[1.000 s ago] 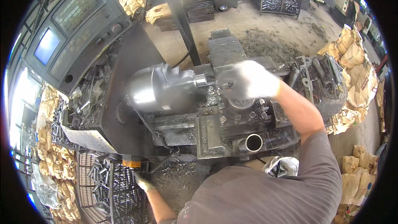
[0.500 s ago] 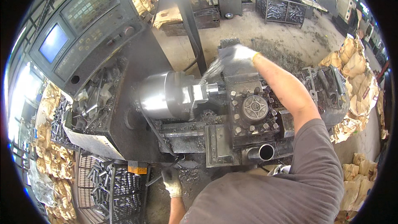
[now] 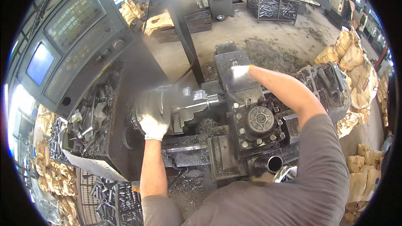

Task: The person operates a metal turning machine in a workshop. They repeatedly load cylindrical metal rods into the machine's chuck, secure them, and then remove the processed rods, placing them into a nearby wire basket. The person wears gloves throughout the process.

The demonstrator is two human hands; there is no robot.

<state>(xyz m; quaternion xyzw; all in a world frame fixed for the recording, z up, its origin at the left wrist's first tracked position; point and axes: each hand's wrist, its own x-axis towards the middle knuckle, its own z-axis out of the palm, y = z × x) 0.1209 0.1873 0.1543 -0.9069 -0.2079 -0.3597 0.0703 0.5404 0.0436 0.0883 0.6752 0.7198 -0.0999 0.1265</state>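
My left hand (image 3: 153,115), in a whitish glove with dark, dirty fingers, lies over the lathe chuck (image 3: 180,119) with its fingers stretched out, covering much of the chuck's body. Stepped steel jaws (image 3: 200,96) stand out from the chuck, and a short shiny bar end (image 3: 212,99) projects between them. Beyond the tool post (image 3: 259,121), my gloved right hand (image 3: 241,73) is over the far end of the cross slide (image 3: 230,60). Its fingers are smeared and dark, so their grip cannot be made out. Some metal shavings (image 3: 235,63) show beside it.
A control panel (image 3: 75,33) with a lit screen rises at the left. Below it sits a crate of metal tubes (image 3: 111,201). Callipers and tools (image 3: 322,79) lie on the lathe's right end. Paper sacks (image 3: 349,58) stand at the right; a dark post (image 3: 180,25) rises behind the chuck.
My left hand has come up from low beside the lathe, leaving a lever-like bar, onto the chuck. The chuck's blur has lessened. My right hand has drawn nearer, away from a bundle of shavings.
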